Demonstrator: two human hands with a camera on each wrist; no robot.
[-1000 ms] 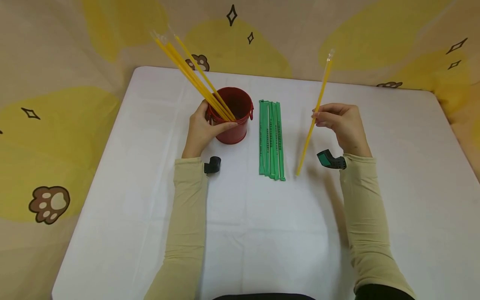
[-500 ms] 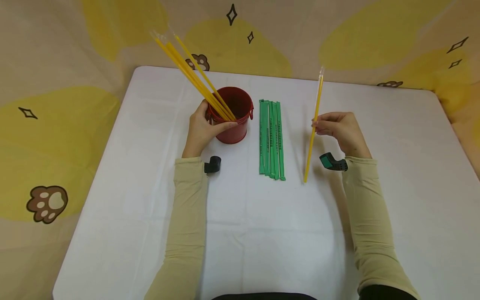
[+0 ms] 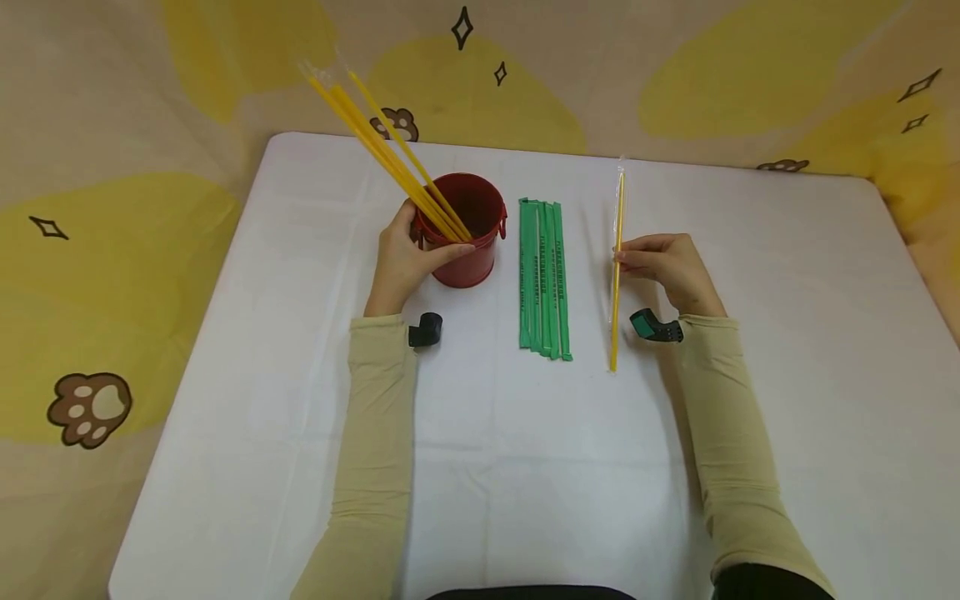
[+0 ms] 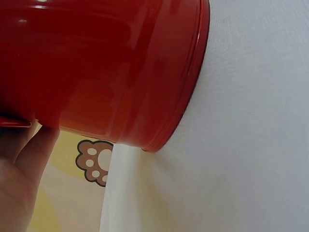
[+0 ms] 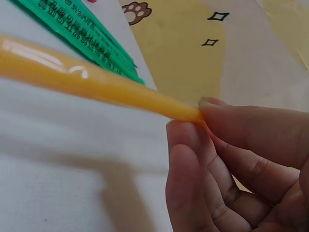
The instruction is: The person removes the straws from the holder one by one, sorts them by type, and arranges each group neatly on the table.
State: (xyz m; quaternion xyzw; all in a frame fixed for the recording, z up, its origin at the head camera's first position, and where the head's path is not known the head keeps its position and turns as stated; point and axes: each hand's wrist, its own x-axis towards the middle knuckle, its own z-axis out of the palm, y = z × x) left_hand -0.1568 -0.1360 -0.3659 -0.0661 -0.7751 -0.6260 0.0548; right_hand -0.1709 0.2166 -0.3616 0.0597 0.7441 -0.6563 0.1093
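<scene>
My left hand (image 3: 401, 260) grips the rim of a red metal bucket (image 3: 468, 265), thumb across the front and fingers around the far left side. Several yellow straws (image 3: 390, 158) in clear wrappers lean to the left inside the bucket. In the left wrist view the bucket (image 4: 106, 67) stands on the white table. My right hand (image 3: 667, 265) pinches one wrapped yellow straw (image 3: 617, 300) near its middle, to the right of the green packets. The right wrist view shows that straw (image 5: 96, 87) between thumb and fingertips.
A row of several green paper-wrapped straws (image 3: 545, 279) lies between the bucket and my right hand. The white table (image 3: 480, 500) ends at the back against a yellow and beige patterned cloth (image 3: 720, 83).
My right hand has moved toward me and slightly left, turning the yellow straw until it lies nearly parallel to the green packets. My left hand has stayed on the bucket.
</scene>
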